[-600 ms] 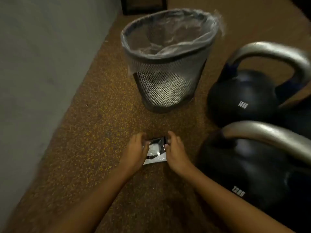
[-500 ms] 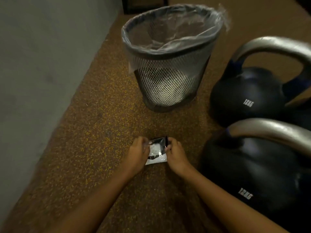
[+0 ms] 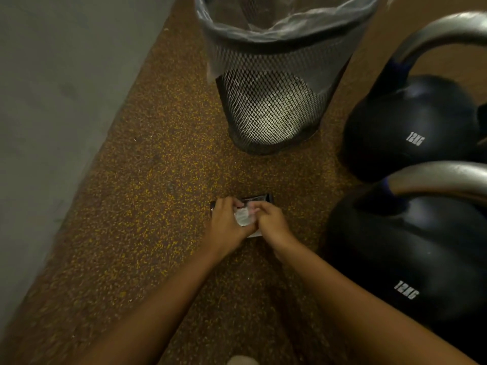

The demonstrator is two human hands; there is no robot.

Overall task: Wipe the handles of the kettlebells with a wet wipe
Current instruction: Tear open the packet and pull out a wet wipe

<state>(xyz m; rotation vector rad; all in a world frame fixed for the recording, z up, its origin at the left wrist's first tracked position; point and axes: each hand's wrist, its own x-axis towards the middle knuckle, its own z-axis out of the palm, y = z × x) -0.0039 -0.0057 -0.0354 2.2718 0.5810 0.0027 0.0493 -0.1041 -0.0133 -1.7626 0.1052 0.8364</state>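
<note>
A small dark wet wipe packet (image 3: 257,199) lies on the speckled floor in front of me. My left hand (image 3: 226,223) and my right hand (image 3: 268,223) meet over it, fingers curled, pinching a pale, crinkled wipe (image 3: 243,216) between them. Much of the packet is hidden under the hands. To the right stand two black kettlebells marked 12KG: the near one (image 3: 405,259) with its steel handle (image 3: 442,180), and the far one (image 3: 411,127) with its steel handle (image 3: 432,30) arching toward the top right corner.
A black mesh waste bin (image 3: 274,96) lined with a clear plastic bag stands just beyond the packet. A grey wall (image 3: 52,88) runs along the left. Brown rubber flooring (image 3: 147,206) with yellow flecks stretches between wall and kettlebells.
My hands have closed in from the packet's two sides to its middle, and a pale wipe now shows between the fingers. The view has dropped lower and nearer to the floor.
</note>
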